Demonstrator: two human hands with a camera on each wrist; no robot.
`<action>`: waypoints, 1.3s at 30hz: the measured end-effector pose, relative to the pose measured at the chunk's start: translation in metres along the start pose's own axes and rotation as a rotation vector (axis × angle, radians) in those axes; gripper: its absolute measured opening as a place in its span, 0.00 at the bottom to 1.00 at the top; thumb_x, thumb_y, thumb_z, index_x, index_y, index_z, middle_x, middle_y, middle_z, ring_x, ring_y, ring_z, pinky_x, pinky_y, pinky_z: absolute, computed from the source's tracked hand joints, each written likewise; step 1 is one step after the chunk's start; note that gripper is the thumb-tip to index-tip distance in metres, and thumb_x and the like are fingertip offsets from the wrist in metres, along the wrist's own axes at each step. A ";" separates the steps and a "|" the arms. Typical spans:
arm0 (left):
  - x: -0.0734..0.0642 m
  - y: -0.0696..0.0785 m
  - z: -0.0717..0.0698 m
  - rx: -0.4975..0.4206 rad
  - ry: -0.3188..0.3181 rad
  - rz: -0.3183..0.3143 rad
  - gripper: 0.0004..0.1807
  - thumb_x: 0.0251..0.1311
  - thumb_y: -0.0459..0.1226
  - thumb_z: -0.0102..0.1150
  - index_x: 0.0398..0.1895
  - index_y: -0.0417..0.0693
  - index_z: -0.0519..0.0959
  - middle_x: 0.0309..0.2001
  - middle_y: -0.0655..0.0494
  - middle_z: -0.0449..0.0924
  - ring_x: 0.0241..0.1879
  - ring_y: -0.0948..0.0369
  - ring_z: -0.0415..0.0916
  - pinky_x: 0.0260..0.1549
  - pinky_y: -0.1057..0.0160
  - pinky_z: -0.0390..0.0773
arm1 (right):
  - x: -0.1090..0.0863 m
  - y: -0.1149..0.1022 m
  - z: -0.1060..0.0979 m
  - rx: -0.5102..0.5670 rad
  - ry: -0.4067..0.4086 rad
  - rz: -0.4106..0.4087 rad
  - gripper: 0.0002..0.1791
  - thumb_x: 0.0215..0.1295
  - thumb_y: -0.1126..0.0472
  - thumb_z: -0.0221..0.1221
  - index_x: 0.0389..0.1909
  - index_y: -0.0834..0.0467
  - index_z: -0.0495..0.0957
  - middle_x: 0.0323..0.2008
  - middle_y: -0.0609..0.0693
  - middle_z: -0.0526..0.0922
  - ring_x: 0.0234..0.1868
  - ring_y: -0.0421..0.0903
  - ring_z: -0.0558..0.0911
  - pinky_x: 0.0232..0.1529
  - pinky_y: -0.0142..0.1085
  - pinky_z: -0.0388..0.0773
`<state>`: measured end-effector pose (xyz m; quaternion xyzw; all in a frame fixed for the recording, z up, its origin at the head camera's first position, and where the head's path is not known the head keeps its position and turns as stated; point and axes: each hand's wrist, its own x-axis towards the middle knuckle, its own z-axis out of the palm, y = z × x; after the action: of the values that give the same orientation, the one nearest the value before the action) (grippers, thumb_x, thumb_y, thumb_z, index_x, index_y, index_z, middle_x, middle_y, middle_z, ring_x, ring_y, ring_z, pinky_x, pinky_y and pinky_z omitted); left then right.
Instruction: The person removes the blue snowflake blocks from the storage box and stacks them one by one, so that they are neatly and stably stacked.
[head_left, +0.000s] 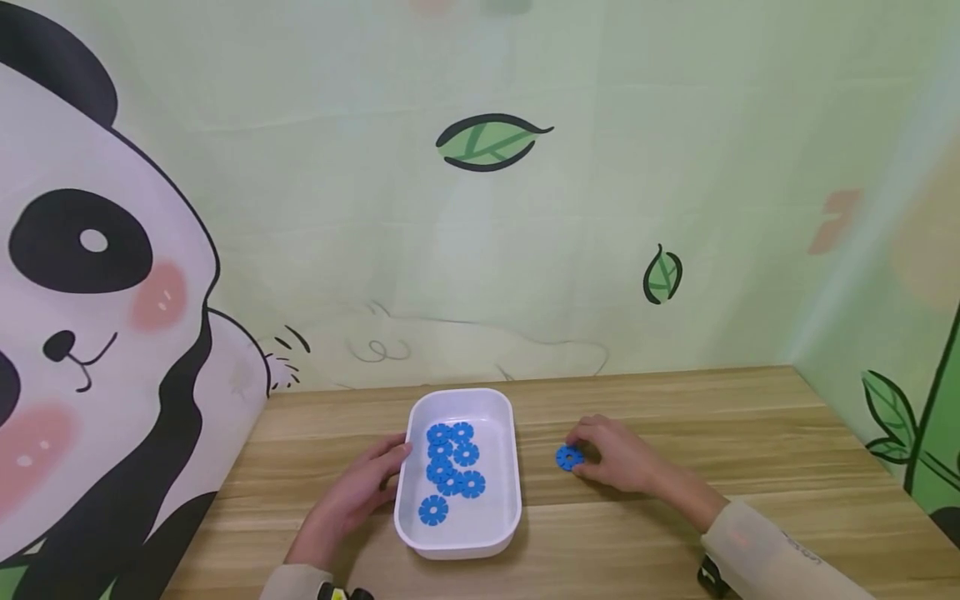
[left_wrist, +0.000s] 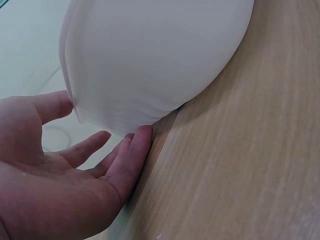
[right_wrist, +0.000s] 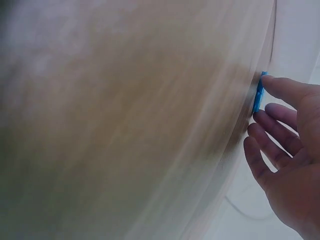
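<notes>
A white tray (head_left: 495,525) stands on the table with several blue snowflake discs (head_left: 466,454) in it, most grouped toward its left side. At the tray's left side is my left hand (head_left: 362,485). In the left wrist view, that hand's thumb is at the rim and other fingers touch low on the tray's outer wall (left_wrist: 155,55). To the right of the tray, my right hand (head_left: 617,454) pinches one blue snowflake disc (head_left: 567,457) between thumb and finger, close over the tabletop. The right wrist view shows this disc (right_wrist: 259,93) edge-on.
The wood-grain table (head_left: 675,408) meets a pale green backdrop (head_left: 315,167) at its far edge. A large printed panda (head_left: 112,350) covers the left side. Printed leaves (head_left: 491,143) mark the backdrop.
</notes>
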<state>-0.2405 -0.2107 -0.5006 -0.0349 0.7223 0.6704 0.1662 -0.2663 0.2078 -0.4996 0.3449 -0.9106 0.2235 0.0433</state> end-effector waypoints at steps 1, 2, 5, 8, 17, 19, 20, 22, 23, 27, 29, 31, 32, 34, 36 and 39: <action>0.000 0.000 0.000 0.002 0.000 0.000 0.36 0.79 0.50 0.55 0.81 0.41 0.61 0.75 0.35 0.66 0.74 0.40 0.65 0.69 0.38 0.72 | 0.000 0.000 0.000 0.001 -0.003 0.003 0.16 0.63 0.60 0.75 0.49 0.61 0.85 0.45 0.50 0.86 0.49 0.49 0.84 0.53 0.48 0.85; 0.000 0.000 0.000 0.005 0.002 -0.002 0.36 0.79 0.50 0.56 0.81 0.42 0.61 0.75 0.35 0.67 0.74 0.40 0.66 0.69 0.38 0.73 | 0.000 0.000 0.000 0.001 -0.005 0.008 0.16 0.63 0.60 0.75 0.49 0.61 0.85 0.45 0.50 0.86 0.49 0.49 0.84 0.53 0.48 0.85; 0.001 -0.001 0.000 0.000 -0.002 0.002 0.36 0.79 0.50 0.56 0.81 0.41 0.62 0.75 0.36 0.67 0.74 0.40 0.66 0.69 0.39 0.73 | -0.001 0.000 0.000 0.002 -0.011 0.017 0.17 0.63 0.61 0.75 0.50 0.61 0.85 0.46 0.50 0.86 0.50 0.49 0.84 0.54 0.48 0.85; 0.002 -0.002 0.001 0.004 -0.008 0.002 0.36 0.79 0.50 0.56 0.80 0.41 0.62 0.75 0.36 0.67 0.74 0.40 0.67 0.68 0.39 0.74 | -0.002 -0.001 0.000 0.005 -0.015 0.023 0.17 0.63 0.61 0.75 0.50 0.61 0.85 0.46 0.50 0.86 0.51 0.50 0.84 0.54 0.49 0.85; 0.002 -0.004 0.002 0.009 -0.007 -0.005 0.35 0.79 0.50 0.55 0.80 0.42 0.63 0.75 0.37 0.67 0.73 0.40 0.67 0.68 0.39 0.74 | -0.004 0.001 0.002 0.011 -0.010 0.015 0.16 0.63 0.62 0.75 0.49 0.60 0.85 0.46 0.49 0.86 0.50 0.50 0.83 0.53 0.48 0.85; 0.002 -0.004 0.002 0.008 -0.007 -0.003 0.35 0.79 0.50 0.55 0.80 0.42 0.63 0.75 0.37 0.67 0.73 0.40 0.67 0.68 0.39 0.74 | -0.003 0.001 0.003 0.008 -0.005 0.008 0.16 0.62 0.62 0.75 0.48 0.60 0.85 0.45 0.49 0.86 0.50 0.50 0.84 0.53 0.48 0.85; 0.002 -0.004 0.002 0.007 -0.007 -0.003 0.35 0.79 0.50 0.55 0.80 0.42 0.63 0.75 0.37 0.67 0.73 0.41 0.67 0.68 0.40 0.74 | -0.003 0.000 0.002 0.011 -0.006 0.010 0.16 0.62 0.62 0.75 0.48 0.61 0.85 0.45 0.49 0.86 0.49 0.50 0.84 0.53 0.48 0.85; 0.002 -0.004 0.002 0.009 -0.009 -0.001 0.35 0.79 0.50 0.55 0.80 0.42 0.63 0.75 0.36 0.67 0.73 0.40 0.67 0.69 0.40 0.73 | -0.002 -0.001 0.001 0.024 -0.009 0.019 0.16 0.62 0.62 0.75 0.48 0.62 0.85 0.45 0.51 0.86 0.49 0.51 0.84 0.52 0.49 0.85; 0.002 -0.004 0.002 0.011 -0.009 -0.002 0.35 0.79 0.50 0.55 0.81 0.42 0.63 0.75 0.36 0.67 0.74 0.40 0.66 0.69 0.39 0.73 | -0.001 -0.002 0.000 0.032 -0.011 0.026 0.16 0.63 0.62 0.75 0.49 0.62 0.85 0.45 0.51 0.86 0.49 0.52 0.84 0.52 0.49 0.85; 0.001 -0.004 0.002 0.020 -0.009 -0.008 0.36 0.79 0.51 0.55 0.81 0.42 0.62 0.76 0.36 0.65 0.75 0.39 0.65 0.70 0.38 0.72 | 0.008 -0.012 -0.005 0.081 -0.001 0.051 0.17 0.66 0.60 0.73 0.52 0.63 0.84 0.47 0.54 0.86 0.50 0.53 0.84 0.53 0.50 0.84; 0.001 -0.003 0.001 0.023 -0.004 -0.013 0.36 0.79 0.52 0.56 0.81 0.43 0.62 0.77 0.37 0.65 0.75 0.39 0.64 0.69 0.38 0.72 | 0.017 -0.023 -0.008 0.092 0.015 0.049 0.18 0.68 0.58 0.72 0.54 0.61 0.84 0.49 0.52 0.86 0.51 0.51 0.83 0.54 0.49 0.84; 0.001 -0.002 0.000 0.027 -0.004 -0.012 0.36 0.78 0.52 0.56 0.81 0.43 0.62 0.77 0.37 0.65 0.75 0.39 0.64 0.69 0.38 0.72 | 0.027 -0.039 -0.011 0.117 0.024 0.043 0.17 0.68 0.58 0.72 0.54 0.59 0.84 0.49 0.50 0.85 0.52 0.50 0.82 0.55 0.49 0.84; 0.001 -0.002 0.000 0.029 -0.006 -0.009 0.37 0.79 0.52 0.55 0.81 0.43 0.62 0.77 0.37 0.65 0.75 0.39 0.64 0.69 0.38 0.72 | 0.033 -0.049 -0.012 0.135 0.022 0.041 0.18 0.68 0.57 0.72 0.55 0.59 0.84 0.49 0.50 0.85 0.52 0.50 0.82 0.55 0.49 0.85; 0.000 -0.001 0.000 0.028 -0.005 -0.006 0.37 0.79 0.52 0.55 0.81 0.43 0.62 0.77 0.36 0.65 0.75 0.39 0.64 0.69 0.39 0.72 | 0.045 -0.069 -0.012 0.160 0.004 0.026 0.18 0.68 0.55 0.72 0.55 0.57 0.85 0.50 0.48 0.84 0.53 0.49 0.82 0.57 0.49 0.85; 0.000 0.000 -0.001 0.027 -0.006 -0.001 0.37 0.79 0.52 0.55 0.81 0.42 0.61 0.77 0.36 0.64 0.75 0.38 0.63 0.69 0.38 0.72 | 0.055 -0.090 -0.008 0.185 -0.028 -0.007 0.19 0.69 0.55 0.71 0.56 0.57 0.85 0.52 0.48 0.84 0.55 0.49 0.81 0.59 0.49 0.83; -0.001 0.001 -0.001 0.025 -0.007 0.006 0.36 0.79 0.51 0.55 0.81 0.42 0.62 0.77 0.35 0.65 0.75 0.38 0.63 0.69 0.38 0.71 | 0.068 -0.117 0.002 0.174 -0.090 -0.072 0.19 0.70 0.53 0.71 0.58 0.55 0.85 0.54 0.48 0.83 0.58 0.47 0.80 0.63 0.46 0.81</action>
<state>-0.2403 -0.2116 -0.4998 -0.0284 0.7300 0.6621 0.1672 -0.2423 0.0881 -0.4413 0.3896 -0.8758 0.2843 -0.0200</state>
